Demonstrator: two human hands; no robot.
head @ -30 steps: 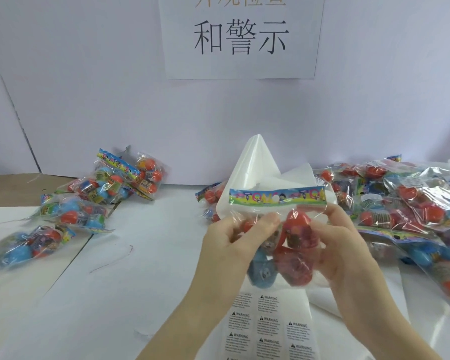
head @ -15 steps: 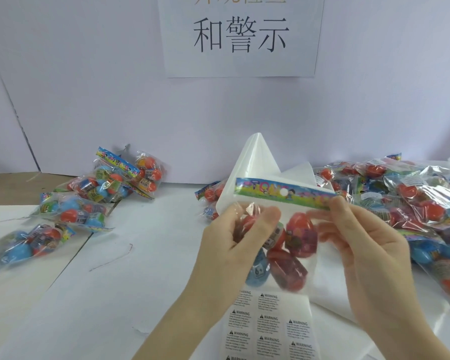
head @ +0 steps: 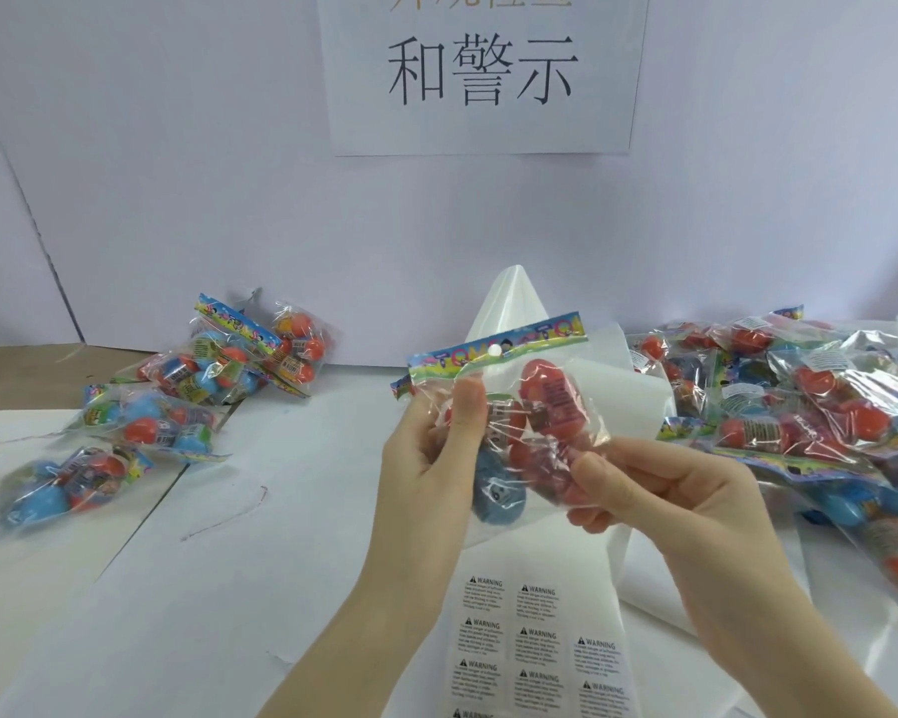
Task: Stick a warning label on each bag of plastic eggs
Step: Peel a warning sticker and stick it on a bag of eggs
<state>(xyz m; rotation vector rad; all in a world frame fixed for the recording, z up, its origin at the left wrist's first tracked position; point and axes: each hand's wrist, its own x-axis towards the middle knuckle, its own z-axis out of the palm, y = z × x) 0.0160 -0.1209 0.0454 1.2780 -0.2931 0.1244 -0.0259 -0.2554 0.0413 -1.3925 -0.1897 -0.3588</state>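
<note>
The bag of plastic eggs is slick and hangs off the table between your 2 hands, so it could slide or twist out of your hold, and a label pressed onto film bulging over round eggs would likely wrinkle. Your left hand grips the bag's left side, its thumb flat on the front film just under the printed header and the other fingers curled behind. Your right hand pinches the lower right edge, fingers closed together on the film. The label sheet lies directly below your fingers, untouched; unlabelled bags pile up beside your right hand.
</note>
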